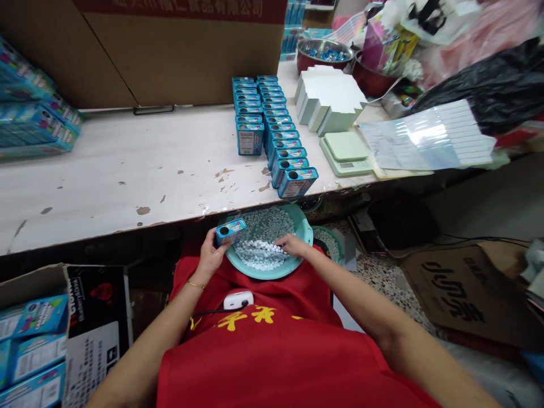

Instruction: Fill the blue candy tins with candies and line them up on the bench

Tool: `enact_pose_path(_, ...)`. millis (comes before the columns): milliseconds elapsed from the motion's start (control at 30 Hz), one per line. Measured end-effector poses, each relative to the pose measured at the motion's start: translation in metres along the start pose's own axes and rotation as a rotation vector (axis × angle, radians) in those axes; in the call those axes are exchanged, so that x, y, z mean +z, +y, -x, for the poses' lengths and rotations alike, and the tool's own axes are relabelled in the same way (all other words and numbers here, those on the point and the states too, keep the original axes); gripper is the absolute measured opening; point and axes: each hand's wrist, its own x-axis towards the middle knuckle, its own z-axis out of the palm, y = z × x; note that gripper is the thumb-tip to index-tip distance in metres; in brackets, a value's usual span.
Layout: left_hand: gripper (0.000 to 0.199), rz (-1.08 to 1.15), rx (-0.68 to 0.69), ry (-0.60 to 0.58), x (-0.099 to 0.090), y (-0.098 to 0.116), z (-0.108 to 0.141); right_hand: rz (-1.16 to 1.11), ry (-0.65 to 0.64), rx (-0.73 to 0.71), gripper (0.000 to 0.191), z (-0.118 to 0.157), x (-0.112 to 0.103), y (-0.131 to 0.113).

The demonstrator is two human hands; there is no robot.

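Blue tin (230, 230) clasped in left hand (211, 253), right hand (294, 246) at white pellets (261, 258), its grip unclear

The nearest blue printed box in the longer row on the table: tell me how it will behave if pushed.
The front blue box looks stiff, given its flat faces and crisp edges. Standing upright and fairly slim, it could tip if pushed high. Pushed back, it would probably press on the next box, which stands close behind it on the white table.

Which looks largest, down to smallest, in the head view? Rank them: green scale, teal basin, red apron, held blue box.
Red apron
Teal basin
Green scale
Held blue box
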Motion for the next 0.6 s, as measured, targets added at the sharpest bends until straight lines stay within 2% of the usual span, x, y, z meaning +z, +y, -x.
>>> enact_pose_path(133, 0.041, -0.074, 0.029, 0.004, -0.002, 0.000, -0.001, -0.328, 0.078, -0.072, 0.050, 0.031, -0.037, -0.016)
enact_pose_path(300, 0.039, -0.151, 0.068, -0.048, 0.008, 0.000, -0.001, -0.360, 0.082, -0.068, 0.049, 0.054, -0.075, -0.056)
enact_pose_path(367, 0.040, -0.177, 0.078, -0.067, 0.013, 0.002, -0.001, -0.248, 0.084, -0.082, 0.046, 0.055, -0.086, -0.074)
enact_pose_path(500, 0.038, -0.227, 0.112, -0.076, 0.018, 0.003, 0.002, 0.149, 0.139, -0.149, 0.041, 0.053, -0.101, -0.105)
enact_pose_path(600, 0.037, -0.241, 0.147, -0.078, 0.019, 0.004, 0.003, 0.399, 0.125, -0.159, 0.037, 0.052, -0.108, -0.128)
